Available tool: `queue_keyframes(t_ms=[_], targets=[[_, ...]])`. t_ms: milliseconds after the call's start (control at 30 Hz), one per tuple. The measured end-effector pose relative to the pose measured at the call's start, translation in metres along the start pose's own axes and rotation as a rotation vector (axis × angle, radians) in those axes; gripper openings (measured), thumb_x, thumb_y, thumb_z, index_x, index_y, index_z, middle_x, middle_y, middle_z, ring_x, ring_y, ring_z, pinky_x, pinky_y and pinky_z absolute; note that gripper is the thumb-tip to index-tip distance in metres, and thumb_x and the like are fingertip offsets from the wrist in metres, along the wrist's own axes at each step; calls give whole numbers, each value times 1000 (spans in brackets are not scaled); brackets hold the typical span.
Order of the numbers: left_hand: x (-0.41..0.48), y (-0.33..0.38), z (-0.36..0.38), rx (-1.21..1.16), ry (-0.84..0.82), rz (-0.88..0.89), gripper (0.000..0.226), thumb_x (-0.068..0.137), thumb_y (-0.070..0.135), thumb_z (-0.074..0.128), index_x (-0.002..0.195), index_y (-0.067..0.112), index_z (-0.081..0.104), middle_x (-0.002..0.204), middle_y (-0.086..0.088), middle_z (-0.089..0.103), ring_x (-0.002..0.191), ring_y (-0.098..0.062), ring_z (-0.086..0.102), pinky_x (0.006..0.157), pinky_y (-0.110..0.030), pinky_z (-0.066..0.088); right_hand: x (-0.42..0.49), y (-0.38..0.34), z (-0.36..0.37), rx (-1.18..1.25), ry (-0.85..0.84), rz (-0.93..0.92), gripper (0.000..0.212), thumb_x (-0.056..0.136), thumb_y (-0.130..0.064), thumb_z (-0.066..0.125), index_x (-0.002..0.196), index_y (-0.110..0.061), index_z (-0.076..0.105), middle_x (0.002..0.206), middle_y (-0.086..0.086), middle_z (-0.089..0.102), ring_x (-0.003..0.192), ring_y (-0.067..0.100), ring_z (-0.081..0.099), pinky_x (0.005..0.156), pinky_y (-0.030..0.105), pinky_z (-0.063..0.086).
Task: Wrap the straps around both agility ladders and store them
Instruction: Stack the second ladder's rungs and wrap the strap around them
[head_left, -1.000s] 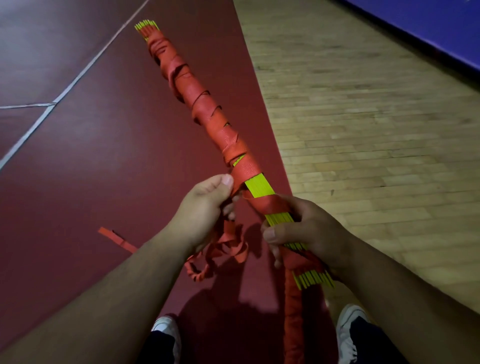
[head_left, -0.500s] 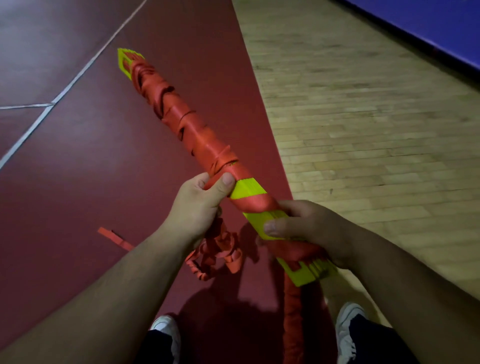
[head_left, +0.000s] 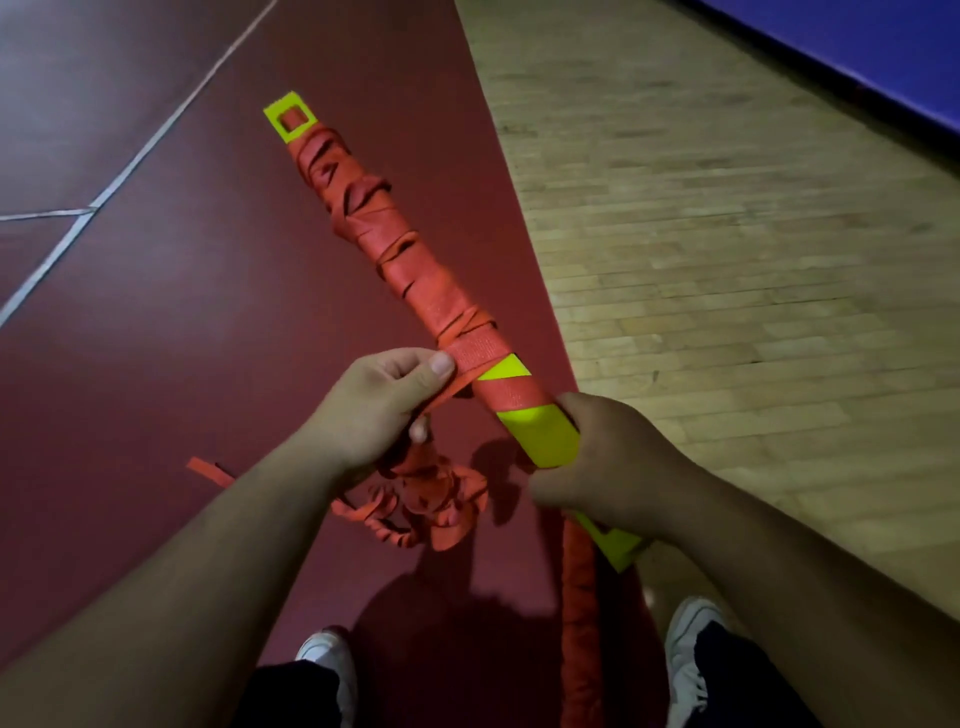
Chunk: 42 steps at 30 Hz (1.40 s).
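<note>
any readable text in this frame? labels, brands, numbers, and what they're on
None readable.
Ladder: plain yellow rungs, no print visible.
Strap: only the weave shows, no label.
Shoes: white, no logo can be made out.
Floor lines: white court markings, not characters.

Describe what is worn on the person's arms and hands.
Nothing worn shows. Left hand and right hand: no gloves, rings or watch. Left forearm and right forearm: bare to the frame's edge, no sleeves.
</note>
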<state>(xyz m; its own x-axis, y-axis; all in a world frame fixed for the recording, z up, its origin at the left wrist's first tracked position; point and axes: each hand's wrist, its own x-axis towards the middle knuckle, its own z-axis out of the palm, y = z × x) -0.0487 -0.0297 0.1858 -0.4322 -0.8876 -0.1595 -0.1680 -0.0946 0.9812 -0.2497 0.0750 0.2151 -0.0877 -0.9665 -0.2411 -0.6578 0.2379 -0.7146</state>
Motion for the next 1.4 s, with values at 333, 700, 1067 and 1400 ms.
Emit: queue_keyframes(t_ms=[333,700,1067,1400], targets=[[-5,-5,5,-388,-297,8,75,52,73,80,96,13,74,55,2,57,38,-1,42,53,-20,50,-8,4,-11,585,-500,94,56,53,-21,77,101,1,61,71,16,65,55,26,61,51,30,51],[-11,4,37,-259,225,-227,55,64,73,66,64,17,60,44,-2,43,37,-14,28,45,-23,18,-6,-6,14,-88,-48,-18,58,74,-49,77,125,-40,51,98,-12,66,89,8,65,81,34,56],[-4,9,9,-278,-175,45,33,76,54,70,78,22,70,48,4,50,40,-5,41,42,-16,38,-3,-2,-10,245,-100,-34,29,73,-5,76,94,-25,69,71,-1,70,61,16,67,58,34,54],[-13,12,-4,-69,-202,111,50,64,82,65,83,36,68,56,2,56,41,-11,41,42,-20,31,-8,2,-17,454,-274,-79,21,65,-14,76,85,-12,68,70,9,66,60,26,64,57,38,52]])
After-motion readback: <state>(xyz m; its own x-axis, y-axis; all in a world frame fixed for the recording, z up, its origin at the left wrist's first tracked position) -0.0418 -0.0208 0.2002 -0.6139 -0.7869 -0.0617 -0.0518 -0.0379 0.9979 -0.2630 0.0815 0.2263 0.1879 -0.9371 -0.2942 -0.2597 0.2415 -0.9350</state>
